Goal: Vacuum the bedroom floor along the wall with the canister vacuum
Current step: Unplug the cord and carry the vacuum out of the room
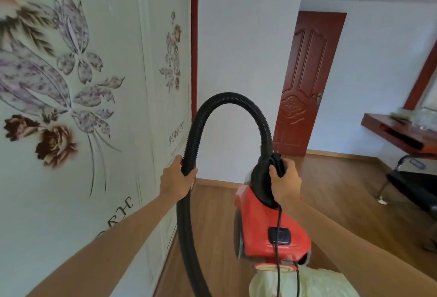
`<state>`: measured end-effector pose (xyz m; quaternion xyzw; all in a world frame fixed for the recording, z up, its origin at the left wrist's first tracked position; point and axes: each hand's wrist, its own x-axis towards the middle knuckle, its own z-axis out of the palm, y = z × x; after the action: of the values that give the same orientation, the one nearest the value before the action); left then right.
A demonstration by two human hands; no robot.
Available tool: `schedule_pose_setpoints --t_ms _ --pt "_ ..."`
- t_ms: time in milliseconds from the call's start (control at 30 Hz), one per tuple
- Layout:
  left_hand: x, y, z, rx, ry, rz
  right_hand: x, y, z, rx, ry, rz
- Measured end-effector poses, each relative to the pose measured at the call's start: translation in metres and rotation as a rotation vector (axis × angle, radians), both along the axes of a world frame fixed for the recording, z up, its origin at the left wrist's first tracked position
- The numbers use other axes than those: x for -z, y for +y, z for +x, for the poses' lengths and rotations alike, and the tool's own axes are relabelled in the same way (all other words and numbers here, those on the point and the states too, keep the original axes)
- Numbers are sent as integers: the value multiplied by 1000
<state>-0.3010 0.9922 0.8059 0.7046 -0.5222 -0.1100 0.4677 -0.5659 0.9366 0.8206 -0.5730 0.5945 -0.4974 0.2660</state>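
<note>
Head view: red plastic canister vacuum [272,223] carried off the wooden floor [331,190] by the right hand [285,182], closed around its black top handle; left hand [176,179] wrapped around the black ribbed hose [233,99]. Judged as transport only; nozzle out of view, vacuuming along the floral-patterned wall panel [71,107] apparently not begun. Long axis of canister running away from the camera, hose end pointing forward and up.

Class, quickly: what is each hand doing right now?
Left hand: closed around the hose.
Right hand: closed on the vacuum handle, lifting it.
</note>
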Motion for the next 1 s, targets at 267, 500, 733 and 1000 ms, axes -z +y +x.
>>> schedule_pose_setpoints --t_ms 267,500,733,1000 --pt "30 -104 37 9 24 22 13 -100 33 -7 24 14" --pt "51 -223 83 17 27 44 30 -211 89 28 51 51" --pt "55 -327 123 75 52 64 40 -304 128 80 0 77" --pt "65 -413 149 107 50 89 47 -379 154 113 4 116"
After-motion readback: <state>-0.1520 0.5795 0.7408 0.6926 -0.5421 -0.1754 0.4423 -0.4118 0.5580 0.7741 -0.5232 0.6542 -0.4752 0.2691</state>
